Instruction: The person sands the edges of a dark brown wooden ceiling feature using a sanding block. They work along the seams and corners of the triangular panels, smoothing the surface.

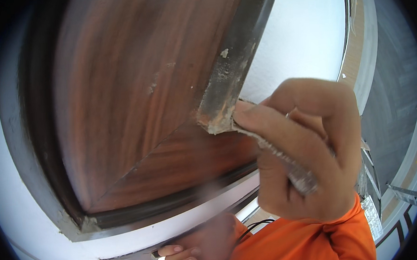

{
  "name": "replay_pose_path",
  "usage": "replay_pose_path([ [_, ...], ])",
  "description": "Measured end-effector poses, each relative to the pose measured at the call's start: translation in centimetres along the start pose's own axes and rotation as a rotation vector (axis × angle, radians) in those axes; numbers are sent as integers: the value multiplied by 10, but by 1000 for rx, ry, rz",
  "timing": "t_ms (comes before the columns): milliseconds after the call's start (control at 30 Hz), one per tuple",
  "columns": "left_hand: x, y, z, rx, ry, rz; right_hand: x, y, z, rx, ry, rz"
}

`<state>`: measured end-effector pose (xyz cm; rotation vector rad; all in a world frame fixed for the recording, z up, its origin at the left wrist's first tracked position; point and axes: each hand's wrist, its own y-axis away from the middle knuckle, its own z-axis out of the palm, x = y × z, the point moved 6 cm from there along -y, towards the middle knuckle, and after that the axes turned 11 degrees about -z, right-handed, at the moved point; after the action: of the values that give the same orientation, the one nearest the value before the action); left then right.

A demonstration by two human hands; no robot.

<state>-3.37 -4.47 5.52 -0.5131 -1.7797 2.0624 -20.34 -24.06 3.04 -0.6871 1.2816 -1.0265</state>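
Observation:
My right hand [311, 152] is closed around a thin putty knife [288, 165] whose blade is caked with grey-white filler. The blade's tip touches the chipped lower end of a dark frame strip [224, 80], where pale filler and bare orange patches show. The strip runs up along a reddish-brown wooden panel [129, 97]. My left hand [188, 257] is low in the picture, under the grey bottom frame [176, 224], with its fingers curled. What the left hand holds, if anything, is hidden. An orange sleeve [303, 244] covers my right forearm.
A white wall surface [303, 31] lies right of the strip. A grey outer frame [21, 143] curves round the panel on the left. At the far right are a grey surface [394, 93] and pale trim strips [406, 193]. A thin black cable [254, 226] crosses the sleeve.

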Motion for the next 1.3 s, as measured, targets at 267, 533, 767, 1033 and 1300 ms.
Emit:
replay_pose_path([
  [267,0,5,6,12,-5,-7,-3,5,-3,14,53,-19],
  [533,2,7,3,10,-44,15,5,5,0,26,11,36],
  [767,5,3,5,6,-56,9,-5,8,-5,1,15,3],
  [1033,7,2,-1,13,-89,18,5,6,-1,47,-13,85],
  [1300,5,3,2,23,-85,13,-5,11,-13,48,39,71],
])
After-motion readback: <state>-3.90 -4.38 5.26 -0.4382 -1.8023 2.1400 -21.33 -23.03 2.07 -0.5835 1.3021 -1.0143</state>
